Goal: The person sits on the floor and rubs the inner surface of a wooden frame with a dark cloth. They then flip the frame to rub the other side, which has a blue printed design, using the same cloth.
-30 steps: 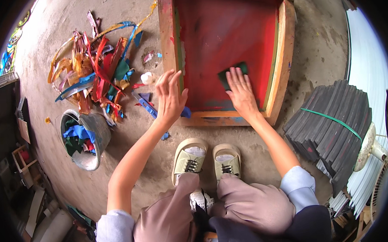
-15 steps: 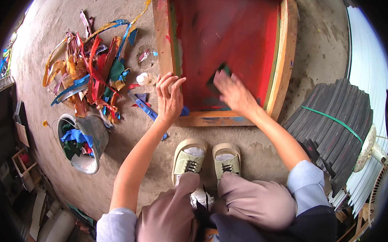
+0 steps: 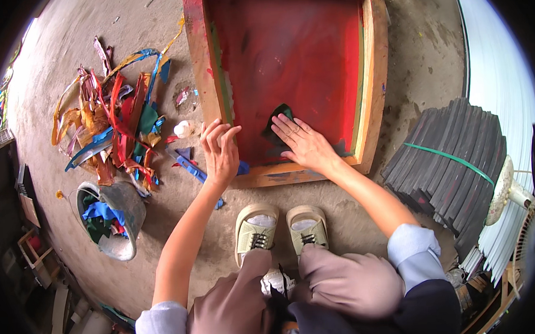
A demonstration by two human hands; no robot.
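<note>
Since the earlier frame our right hand (image 3: 305, 144) slid the dark cloth (image 3: 277, 120) leftward; fingers flat on it, cloth just beyond fingertips on the red screen (image 3: 298, 52); left hand (image 3: 220, 154) spread open on the frame's wooden edge (image 3: 203, 62)

This is looking like a screen-printing workshop: a wooden-framed printing screen (image 3: 287, 76) stained red is lying on a bare concrete floor (image 3: 418, 59), with paint-smeared tape scraps (image 3: 113, 129) piling up left of it and bundled dark sheets (image 3: 452, 165) stacked to its right.
</note>
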